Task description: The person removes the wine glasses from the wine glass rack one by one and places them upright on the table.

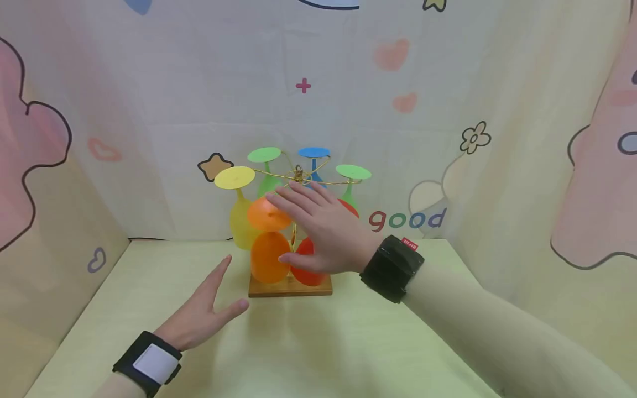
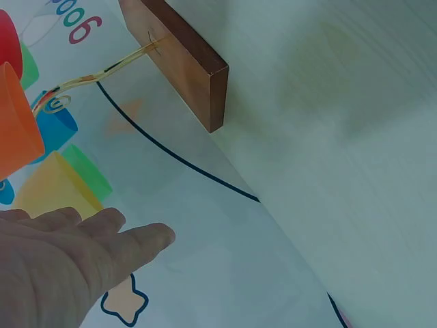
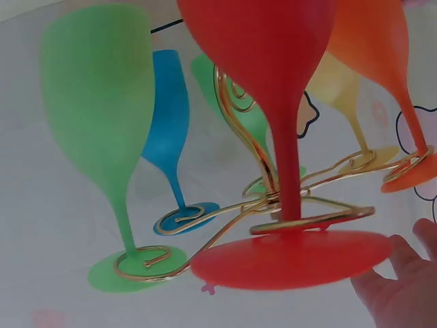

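Observation:
Several coloured plastic goblets hang upside down by their feet from a gold wire rack [image 3: 266,164] on a wooden base [image 1: 291,288]. My right hand [image 1: 325,229] is spread flat in front of the rack, fingers straight, hiding part of the red goblet [image 3: 266,55]. Its fingertips are near the foot of the orange goblet [image 1: 270,262]; whether they touch it I cannot tell. Lower left, my left hand [image 1: 199,318] hovers above the table with thumb and fingers apart, holding nothing. The yellow goblet [image 1: 243,224] hangs at the rack's left.
Behind hang a green goblet [image 1: 265,155], a blue goblet [image 1: 314,153] and another green goblet [image 1: 353,172]. The pale table [image 1: 398,342] reaches back to a printed curtain [image 1: 209,72], which also runs along both sides.

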Demonstrator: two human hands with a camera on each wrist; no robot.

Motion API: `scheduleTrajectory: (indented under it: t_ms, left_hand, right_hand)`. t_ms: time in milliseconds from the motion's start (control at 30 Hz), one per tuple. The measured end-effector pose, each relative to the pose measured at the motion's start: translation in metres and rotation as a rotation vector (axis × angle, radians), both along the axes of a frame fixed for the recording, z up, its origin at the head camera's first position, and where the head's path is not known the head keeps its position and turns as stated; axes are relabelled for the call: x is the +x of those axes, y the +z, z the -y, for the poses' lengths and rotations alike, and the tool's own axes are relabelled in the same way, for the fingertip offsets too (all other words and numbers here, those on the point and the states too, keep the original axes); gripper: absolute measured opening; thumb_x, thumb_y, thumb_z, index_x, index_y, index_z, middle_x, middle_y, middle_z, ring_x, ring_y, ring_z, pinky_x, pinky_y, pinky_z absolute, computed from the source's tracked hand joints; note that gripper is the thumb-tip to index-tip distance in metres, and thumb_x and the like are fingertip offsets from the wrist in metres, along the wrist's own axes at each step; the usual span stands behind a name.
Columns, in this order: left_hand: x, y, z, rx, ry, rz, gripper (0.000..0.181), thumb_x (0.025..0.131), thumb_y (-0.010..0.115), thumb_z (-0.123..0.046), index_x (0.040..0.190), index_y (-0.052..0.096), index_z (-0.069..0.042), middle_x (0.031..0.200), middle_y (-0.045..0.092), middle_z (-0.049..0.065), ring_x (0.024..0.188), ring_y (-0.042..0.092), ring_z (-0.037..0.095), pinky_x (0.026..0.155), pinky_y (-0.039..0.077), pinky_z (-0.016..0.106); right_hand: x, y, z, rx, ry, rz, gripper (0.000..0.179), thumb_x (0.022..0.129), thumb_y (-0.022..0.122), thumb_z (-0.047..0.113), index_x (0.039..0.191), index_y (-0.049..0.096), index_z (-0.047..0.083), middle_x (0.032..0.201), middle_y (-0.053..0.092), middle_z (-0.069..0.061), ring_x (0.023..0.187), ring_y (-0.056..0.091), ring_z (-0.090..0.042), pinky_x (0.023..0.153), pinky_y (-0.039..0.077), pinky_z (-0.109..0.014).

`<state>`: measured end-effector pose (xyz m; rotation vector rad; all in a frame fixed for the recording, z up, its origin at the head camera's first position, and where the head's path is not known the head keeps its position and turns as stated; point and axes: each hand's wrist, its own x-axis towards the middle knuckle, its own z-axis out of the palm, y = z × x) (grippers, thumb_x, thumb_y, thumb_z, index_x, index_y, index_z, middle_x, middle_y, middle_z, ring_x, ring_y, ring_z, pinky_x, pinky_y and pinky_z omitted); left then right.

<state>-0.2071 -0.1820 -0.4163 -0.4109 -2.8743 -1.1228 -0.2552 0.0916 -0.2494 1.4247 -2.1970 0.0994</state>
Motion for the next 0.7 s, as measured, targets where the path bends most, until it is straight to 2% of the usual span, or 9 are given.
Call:
scheduleTrajectory:
  t_ms: [300, 533, 700]
  left_hand:
    - [0.000, 0.000, 0.001, -0.004, 0.004, 0.004, 0.098, 0.084, 0.050, -0.068, 0.155, -0.002, -0.024, 0.160, 0.008, 0.015, 0.139, 0.016, 0.038, 0.106, 0.021, 0.072]
    - [-0.003, -0.002, -0.001, -0.005, 0.005, 0.036, 0.099, 0.084, 0.049, -0.070, 0.155, -0.002, -0.024, 0.160, 0.008, 0.016, 0.139, 0.016, 0.040, 0.105, 0.022, 0.073]
    - [-0.004, -0.004, -0.001, 0.004, 0.004, 0.030, 0.098, 0.083, 0.049, -0.070, 0.154, -0.002, -0.027, 0.160, 0.009, 0.013, 0.140, 0.016, 0.037, 0.107, 0.022, 0.071]
  right_hand:
    - [0.002, -0.004, 0.021, 0.070, 0.047, -0.016, 0.081, 0.085, 0.063, 0.046, 0.150, 0.029, 0.013, 0.150, 0.040, -0.006, 0.138, 0.025, -0.022, 0.118, 0.019, -0.050]
    - [0.000, -0.008, 0.026, 0.107, 0.010, 0.026, 0.073, 0.087, 0.062, 0.035, 0.150, 0.032, 0.015, 0.152, 0.038, -0.005, 0.140, 0.022, -0.020, 0.117, 0.025, -0.046]
    - [-0.003, -0.013, 0.027, 0.117, 0.010, 0.005, 0.064, 0.089, 0.059, 0.021, 0.148, 0.036, 0.013, 0.149, 0.042, -0.007, 0.139, 0.024, -0.019, 0.116, 0.028, -0.043]
